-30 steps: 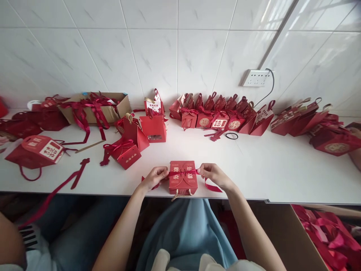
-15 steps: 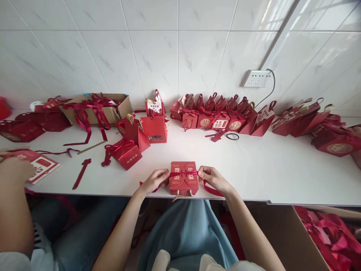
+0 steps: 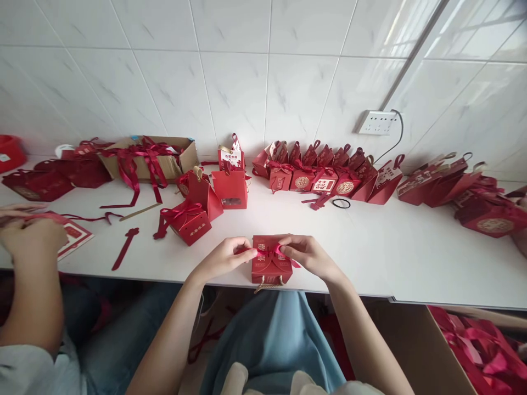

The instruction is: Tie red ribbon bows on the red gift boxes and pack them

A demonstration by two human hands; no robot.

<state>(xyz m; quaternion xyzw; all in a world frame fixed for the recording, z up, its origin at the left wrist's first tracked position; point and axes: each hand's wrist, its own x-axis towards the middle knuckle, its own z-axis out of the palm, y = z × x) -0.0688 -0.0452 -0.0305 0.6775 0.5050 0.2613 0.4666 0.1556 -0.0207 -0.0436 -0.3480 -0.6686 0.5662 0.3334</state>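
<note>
A small red gift box (image 3: 272, 272) with gold lettering sits at the table's front edge, a rope handle (image 3: 269, 285) hanging at its near side. Across its top runs a dark red ribbon (image 3: 269, 252). My left hand (image 3: 228, 257) pinches the ribbon at the left of the box top. My right hand (image 3: 305, 253) pinches it on the right, forming a small loop under the fingertips. Part of the box's upper right is hidden by my right hand.
Rows of red gift boxes (image 3: 302, 178) stand along the wall. A cardboard box of ribbons (image 3: 187, 156) is at the back left. A co-worker's hands (image 3: 35, 236) hold a red card at left. An open carton (image 3: 411, 340) with ribbons stands below right.
Both hands have moved inward from the sides of the gift box to over its top, bringing the ribbon ends closer together. The view has shifted slightly.
</note>
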